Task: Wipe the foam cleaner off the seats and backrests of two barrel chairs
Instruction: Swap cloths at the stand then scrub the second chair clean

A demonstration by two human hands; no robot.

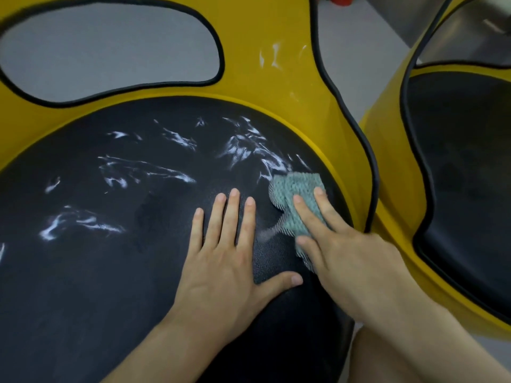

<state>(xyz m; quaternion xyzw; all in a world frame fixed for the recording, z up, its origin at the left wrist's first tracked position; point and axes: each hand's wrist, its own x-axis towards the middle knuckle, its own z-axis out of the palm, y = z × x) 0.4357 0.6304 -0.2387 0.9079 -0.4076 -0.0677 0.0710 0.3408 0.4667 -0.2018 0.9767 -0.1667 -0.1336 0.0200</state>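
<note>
My left hand [221,252] lies flat on the seat [83,272], fingers straight and spread, holding nothing. I judge it is there to brace me and steady the chair while the other hand works. My right hand [340,252] presses the cloth [298,194] down with straight, splayed fingers, not curled round it, so the pressure spreads and the folded green cloth stays flat against the seat. The cloth sits at the seat's right edge, near the black trim [367,150], its far end touching the nearest streaks of foam [246,150]. That placing suits a sweep away from me through the thick patch just beyond it.

Foam lies in thin white smears across the far and left parts of the seat; the area round my hands looks dark and clean. A few white dabs show on the yellow backrest [249,87], to the right of its cut-out. So I reckon the job is early, with most of this seat and the backrest left to do.

The seat is black, grained and slightly domed, probably slick where wet, so the cloth may skid under light pressure. The second chair [464,161] stands close on my right; I can make out no foam on its seat. Grey floor [110,51] shows through the cut-out.
</note>
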